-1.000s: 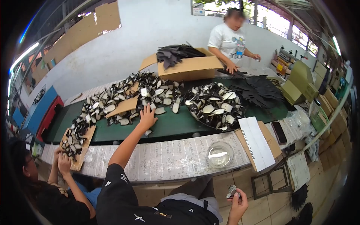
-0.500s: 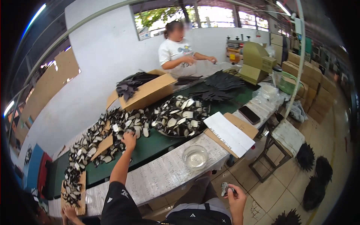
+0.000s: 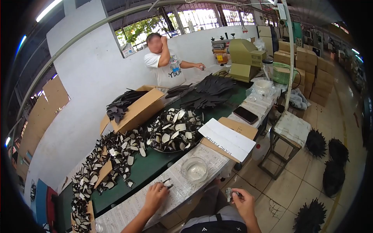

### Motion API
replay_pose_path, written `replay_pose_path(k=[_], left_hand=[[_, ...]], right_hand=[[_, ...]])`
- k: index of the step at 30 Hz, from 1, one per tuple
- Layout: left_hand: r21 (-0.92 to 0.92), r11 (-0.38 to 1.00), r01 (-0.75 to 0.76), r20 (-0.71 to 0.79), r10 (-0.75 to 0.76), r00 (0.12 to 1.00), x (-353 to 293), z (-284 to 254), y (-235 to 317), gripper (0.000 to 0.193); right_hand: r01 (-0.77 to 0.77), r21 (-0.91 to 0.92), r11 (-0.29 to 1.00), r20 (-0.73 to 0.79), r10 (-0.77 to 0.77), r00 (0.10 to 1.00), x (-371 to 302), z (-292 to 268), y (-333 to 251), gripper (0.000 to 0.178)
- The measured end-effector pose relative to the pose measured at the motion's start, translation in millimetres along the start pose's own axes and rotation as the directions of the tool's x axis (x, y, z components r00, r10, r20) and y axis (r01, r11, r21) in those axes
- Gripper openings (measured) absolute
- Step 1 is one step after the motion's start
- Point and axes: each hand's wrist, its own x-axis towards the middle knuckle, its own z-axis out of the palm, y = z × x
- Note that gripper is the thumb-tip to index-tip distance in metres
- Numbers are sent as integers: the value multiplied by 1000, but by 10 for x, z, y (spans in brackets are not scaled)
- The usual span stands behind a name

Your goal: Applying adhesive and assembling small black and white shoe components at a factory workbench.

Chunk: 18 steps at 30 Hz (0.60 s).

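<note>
Along the wrapped ledge (image 3: 215,165): left hand (image 3: 156,194), palm down, fingers bent, fingertips at a black-and-white piece (image 3: 167,181); whether they grip it or merely lie beside it, cannot tell.

Right hand (image 3: 243,202): apart from the ledge, near the body, thumb and fingers drawn together on a small grey thing (image 3: 229,194); its kind too small to tell.

Handling, as judged: piece light and thin, pale face perhaps smooth and a little slippery, neither heavy nor very fragile; stiffness uncertain. Best taken by opposite edges, between thumb and forefinger. Grey thing likewise light, suited to a fingertip pinch.

Surroundings: green belt (image 3: 147,163), bearing a long pile (image 3: 83,174) of like pieces and a rounded heap (image 3: 171,128) of the same. Bowl (image 3: 194,169), clear, on the ledge, just beyond the left hand. White paper (image 3: 227,138) over brown card; phone (image 3: 245,115) near it. Box (image 3: 142,106), open, dark strips (image 3: 124,103) inside. Co-worker (image 3: 167,72) across the belt, one arm raised to the head
</note>
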Motion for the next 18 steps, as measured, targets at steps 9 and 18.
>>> replay_pose_path(k=[9, 18], left_hand=[[-229, 847, 479, -52, -502, 863, -7, 208, 19, 37], [-431, 743, 512, -78, -597, 799, 35, -9, 278, 30]], right_hand=[[-38, 13, 999, 76, 37, 996, -13, 150, -32, 19], [50, -64, 997, 107, -43, 993, -103, 241, -224, 20]])
